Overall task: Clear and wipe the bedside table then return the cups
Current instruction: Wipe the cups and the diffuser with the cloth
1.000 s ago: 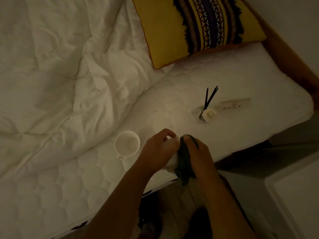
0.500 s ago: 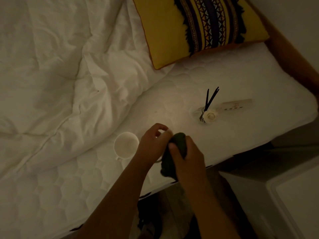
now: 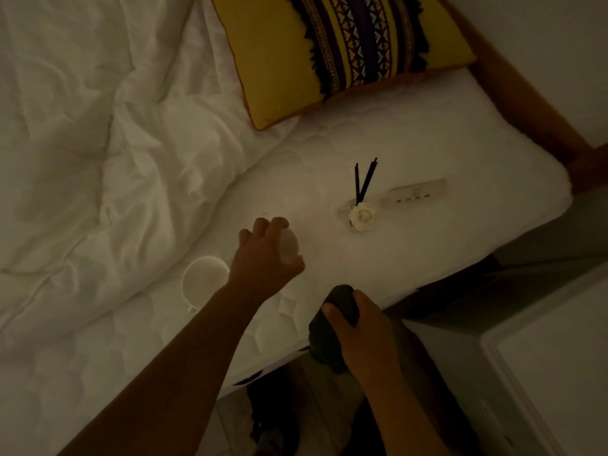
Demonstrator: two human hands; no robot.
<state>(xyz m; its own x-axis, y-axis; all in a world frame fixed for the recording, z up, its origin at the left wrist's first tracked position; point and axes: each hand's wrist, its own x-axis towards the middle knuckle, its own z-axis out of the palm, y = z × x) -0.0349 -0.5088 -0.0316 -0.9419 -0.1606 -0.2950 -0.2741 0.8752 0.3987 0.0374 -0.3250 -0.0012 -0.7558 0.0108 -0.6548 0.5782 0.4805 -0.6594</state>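
Observation:
My left hand (image 3: 265, 256) grips a white cup (image 3: 289, 246) from above, low over the white mattress (image 3: 427, 245). A second white cup (image 3: 204, 281) stands upright on the mattress just left of that hand. My right hand (image 3: 357, 327) is closed around a dark green cloth (image 3: 329, 337) near the mattress edge, apart from the held cup. The white bedside table (image 3: 559, 363) shows at the lower right corner.
A small diffuser (image 3: 362, 215) with black sticks and a white rose stands on the mattress, beside a white remote (image 3: 418, 194). A yellow patterned pillow (image 3: 329, 51) lies at the bed's head. A crumpled white duvet (image 3: 82, 126) covers the left. A wooden bed frame (image 3: 526, 103) runs along the right.
My hands have come apart. The left hand carried the cup up and away over the mattress; the right hand drew the cloth back toward the bed's edge.

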